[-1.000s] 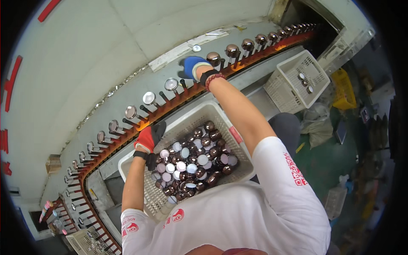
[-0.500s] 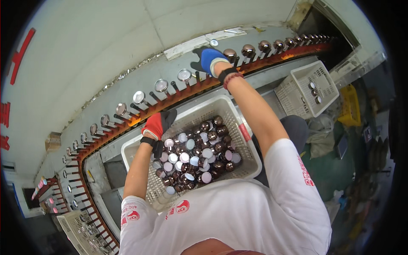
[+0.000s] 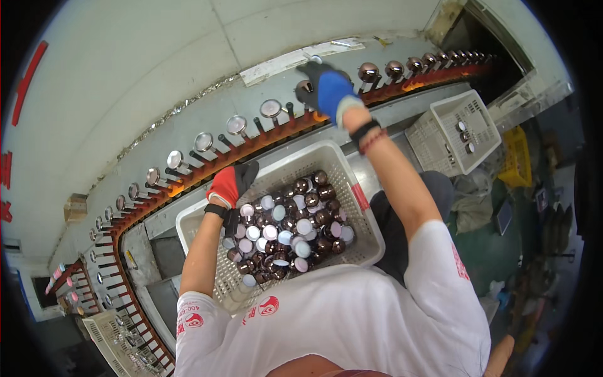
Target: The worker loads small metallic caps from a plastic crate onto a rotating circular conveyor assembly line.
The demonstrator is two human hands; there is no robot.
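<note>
My right hand (image 3: pixel 330 91), in a blue and black glove, is blurred over the far conveyor line. Its dark fingers close round a shiny bronze cap (image 3: pixel 306 88) above a holder post; the fingertips are smeared. My left hand (image 3: pixel 231 183), in a red and black glove, lies across the far-left rim of the grey plastic crate (image 3: pixel 372 220) with its fingers stretched out; nothing shows in them. Inside the crate are many round bronze caps (image 3: pixel 323 217), several turned with pale pink or bluish flat faces up. Left of my right hand, silver round caps (image 3: pixel 237 124) stand on posts.
The curved conveyor rail (image 3: pixel 264 143) with upright posts runs from lower left to the upper-right opening. Bronze caps (image 3: pixel 394 68) stand along its right stretch. A smaller pale crate (image 3: pixel 433 138) and a yellow crate (image 3: pixel 516 157) are at right; another crate (image 3: pixel 103 339) is at lower left.
My right hand has moved right and slightly nearer, and a bronze cap now shows at its fingers. My left hand stays at the crate rim; the view has shifted slightly.
</note>
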